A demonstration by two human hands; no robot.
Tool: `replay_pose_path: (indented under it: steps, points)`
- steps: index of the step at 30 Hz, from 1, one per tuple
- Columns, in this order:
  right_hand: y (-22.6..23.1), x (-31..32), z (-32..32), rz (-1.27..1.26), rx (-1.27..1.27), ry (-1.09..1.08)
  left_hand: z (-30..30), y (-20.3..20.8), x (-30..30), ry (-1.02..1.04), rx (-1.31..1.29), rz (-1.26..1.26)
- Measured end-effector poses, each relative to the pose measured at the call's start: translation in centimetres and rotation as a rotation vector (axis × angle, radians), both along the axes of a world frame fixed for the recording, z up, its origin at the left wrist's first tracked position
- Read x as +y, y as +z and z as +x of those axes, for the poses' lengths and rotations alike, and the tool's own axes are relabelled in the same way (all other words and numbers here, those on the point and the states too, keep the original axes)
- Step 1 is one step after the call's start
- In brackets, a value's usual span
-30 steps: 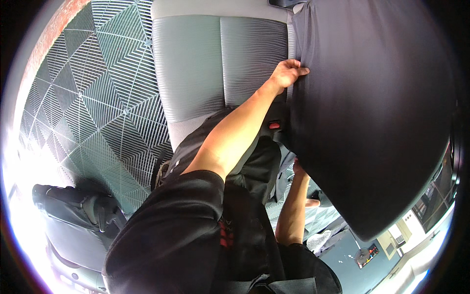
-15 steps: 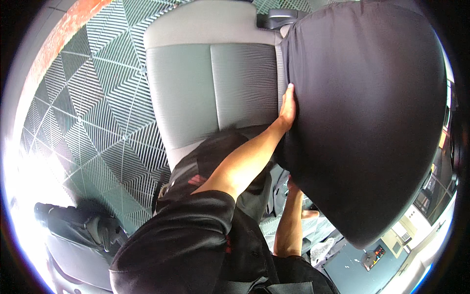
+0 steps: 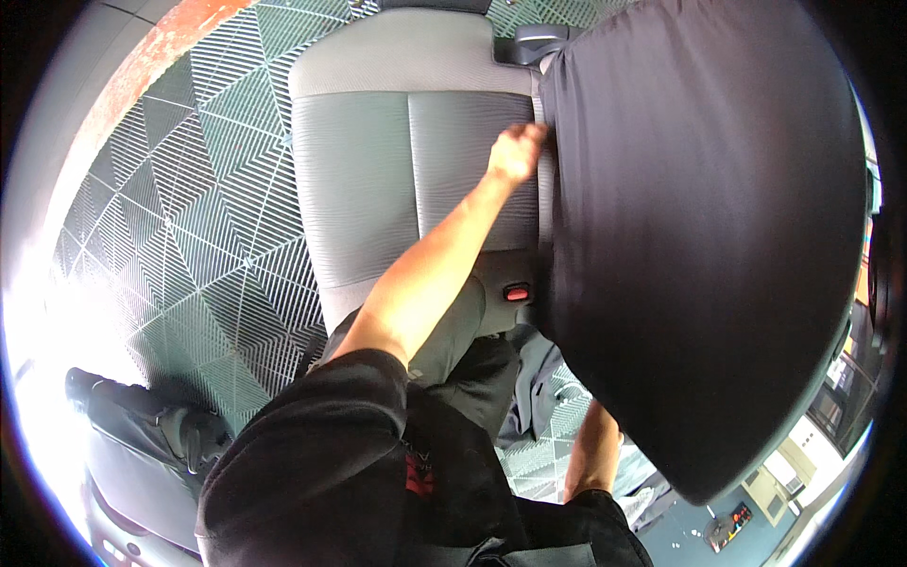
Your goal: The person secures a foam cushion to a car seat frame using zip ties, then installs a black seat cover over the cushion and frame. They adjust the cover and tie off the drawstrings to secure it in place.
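A black fabric seat cover (image 3: 699, 246) is stretched over the upright backrest of a grey car seat, on the right. The bare grey seat cushion (image 3: 359, 189) lies to its left. My left hand (image 3: 516, 154) is above the cushion at the cover's left edge, fingers curled closed on that edge, slightly blurred. Near the cover's lower corner, my right forearm (image 3: 593, 454) reaches up behind the fabric, which hides the fingers of that hand. Between the cushion and backrest, close to my legs, shows a seat-belt buckle (image 3: 516, 293) with a red button.
A dark plastic side part (image 3: 539, 42) sits at the seat's far corner. Green-grey slatted floor tiles (image 3: 217, 180) stretch to the left. Another seat (image 3: 151, 491) with a black item on it stands at the lower left. Dark cloth (image 3: 531, 392) lies beside my legs.
My left hand has gone from lying along the cover's edge to curled fingers, farther up and left. The right hand has slipped out of sight behind the cover. The red buckle has come into view.
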State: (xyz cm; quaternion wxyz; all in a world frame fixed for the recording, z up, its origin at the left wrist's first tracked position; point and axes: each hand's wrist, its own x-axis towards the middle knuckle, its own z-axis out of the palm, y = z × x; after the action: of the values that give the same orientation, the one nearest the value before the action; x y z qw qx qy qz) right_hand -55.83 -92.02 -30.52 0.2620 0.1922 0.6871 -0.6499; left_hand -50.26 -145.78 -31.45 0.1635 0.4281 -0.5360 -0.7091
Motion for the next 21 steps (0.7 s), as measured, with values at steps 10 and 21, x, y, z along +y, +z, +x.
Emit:
replay_pose_path:
  steps: [10, 21]
  points:
    - [0.4, 1.9, -0.8, 0.121, -0.074, 0.048, -5.5, -1.7, -9.2, 0.466, 0.074, -0.134]
    - [0.4, 1.3, -0.7, 0.231, -0.099, 0.091, -4.4, -0.6, -9.4, 0.579, -0.122, -0.164]
